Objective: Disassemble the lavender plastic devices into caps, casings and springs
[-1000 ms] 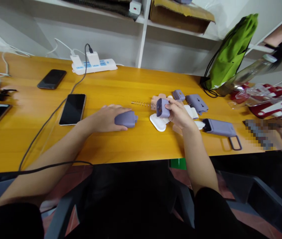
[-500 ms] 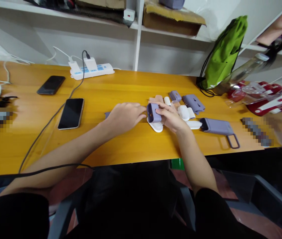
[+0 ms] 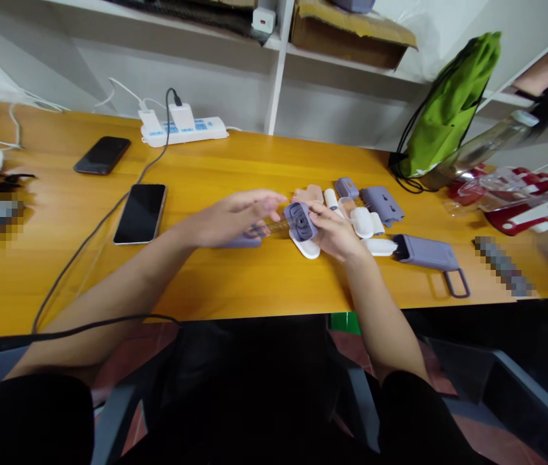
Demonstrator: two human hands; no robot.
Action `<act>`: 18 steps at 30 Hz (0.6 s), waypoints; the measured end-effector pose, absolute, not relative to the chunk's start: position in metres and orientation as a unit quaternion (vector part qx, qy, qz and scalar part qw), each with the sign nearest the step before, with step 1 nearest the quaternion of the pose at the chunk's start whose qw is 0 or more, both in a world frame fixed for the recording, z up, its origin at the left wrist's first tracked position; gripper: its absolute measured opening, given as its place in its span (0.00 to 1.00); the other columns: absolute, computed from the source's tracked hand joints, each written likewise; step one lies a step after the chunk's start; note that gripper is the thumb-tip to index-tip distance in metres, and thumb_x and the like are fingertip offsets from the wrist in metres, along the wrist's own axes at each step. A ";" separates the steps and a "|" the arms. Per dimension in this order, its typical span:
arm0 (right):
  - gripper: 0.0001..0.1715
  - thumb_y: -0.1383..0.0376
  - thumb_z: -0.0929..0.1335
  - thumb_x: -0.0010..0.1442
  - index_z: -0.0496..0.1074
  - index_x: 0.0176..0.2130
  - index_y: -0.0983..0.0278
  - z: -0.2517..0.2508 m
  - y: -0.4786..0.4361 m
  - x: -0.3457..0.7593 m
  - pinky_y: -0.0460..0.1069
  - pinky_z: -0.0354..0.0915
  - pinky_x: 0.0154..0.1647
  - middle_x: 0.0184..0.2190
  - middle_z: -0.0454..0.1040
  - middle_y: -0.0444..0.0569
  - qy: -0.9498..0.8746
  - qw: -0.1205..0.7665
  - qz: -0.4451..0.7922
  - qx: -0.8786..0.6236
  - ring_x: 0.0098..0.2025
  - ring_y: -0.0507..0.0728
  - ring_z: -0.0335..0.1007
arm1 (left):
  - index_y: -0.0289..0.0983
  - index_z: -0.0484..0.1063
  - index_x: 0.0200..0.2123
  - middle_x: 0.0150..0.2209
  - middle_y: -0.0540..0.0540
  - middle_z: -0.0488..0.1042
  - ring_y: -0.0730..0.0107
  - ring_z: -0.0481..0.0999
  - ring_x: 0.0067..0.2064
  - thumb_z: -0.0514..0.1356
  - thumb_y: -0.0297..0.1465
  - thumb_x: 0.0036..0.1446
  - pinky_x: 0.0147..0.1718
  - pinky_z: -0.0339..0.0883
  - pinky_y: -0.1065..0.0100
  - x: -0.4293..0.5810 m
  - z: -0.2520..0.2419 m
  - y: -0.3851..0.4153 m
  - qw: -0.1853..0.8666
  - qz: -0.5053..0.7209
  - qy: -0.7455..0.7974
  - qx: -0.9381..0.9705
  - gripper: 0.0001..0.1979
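Observation:
My right hand is closed round a small purple plastic piece. Its hollow, ribbed opening with a round centre faces left. Opposite it, my left hand is blurred, its fingers curled around something small and partly clear that I cannot make out. Beneath that hand lies a flat purple part. A white oval pad shows under the purple piece. Just beyond my right hand are a white rounded part, a purple part with slots and bristles and a small purple block.
A purple case with a loop handle lies on the right. Two phones and a power strip are on the left, with a dark cable. A green bag and a clear bottle lean at the back right.
The purple piece has turned in my right hand, so its inside shows more. My left hand has turned, its fingers spread more, and the flat purple part beneath shows more. The view has shifted slightly.

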State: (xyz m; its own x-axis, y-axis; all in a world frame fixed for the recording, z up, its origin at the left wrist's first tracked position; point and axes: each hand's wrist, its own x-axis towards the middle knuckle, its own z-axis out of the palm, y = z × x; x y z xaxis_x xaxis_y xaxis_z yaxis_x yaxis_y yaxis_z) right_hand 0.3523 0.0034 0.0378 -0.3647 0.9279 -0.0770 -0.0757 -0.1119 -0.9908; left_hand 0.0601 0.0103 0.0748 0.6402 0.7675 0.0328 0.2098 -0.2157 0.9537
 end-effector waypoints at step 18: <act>0.28 0.44 0.76 0.67 0.74 0.59 0.52 0.040 0.009 0.313 0.63 0.82 0.57 0.54 0.82 0.52 -0.622 0.468 0.499 -0.380 0.55 0.65 0.81 | 0.41 0.68 0.73 0.68 0.34 0.78 0.48 0.85 0.63 0.76 0.32 0.61 0.59 0.85 0.50 0.095 0.018 0.001 0.292 0.489 0.325 0.754 0.40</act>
